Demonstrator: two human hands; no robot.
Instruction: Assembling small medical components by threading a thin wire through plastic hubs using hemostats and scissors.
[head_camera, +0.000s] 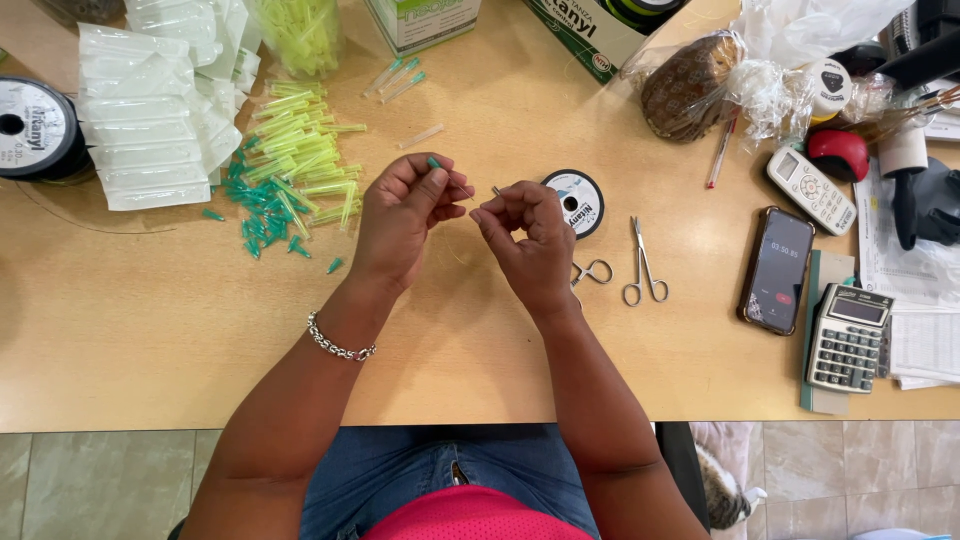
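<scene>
Here a smooth, pale wooden tabletop with a rounded front edge fills the view, and below it runs a floor of grey-beige stone tiles. The left hand, a silver chain bracelet on its wrist, has its fingers pinched together on a small green-tipped tube held above the tabletop's middle. The right hand, just beside it, has its fingers closed on something thin and metallic, too small to make out. To the left lies a loose heap of yellow and green plastic tubes, slim and translucent, next to a stack of clear blister packs. A flat round spool of thread sits just behind the right hand, and a larger spool rests at the far left edge. Shiny steel scissors lie to the right, near a glossy black phone, a grey calculator and a white remote.
</scene>
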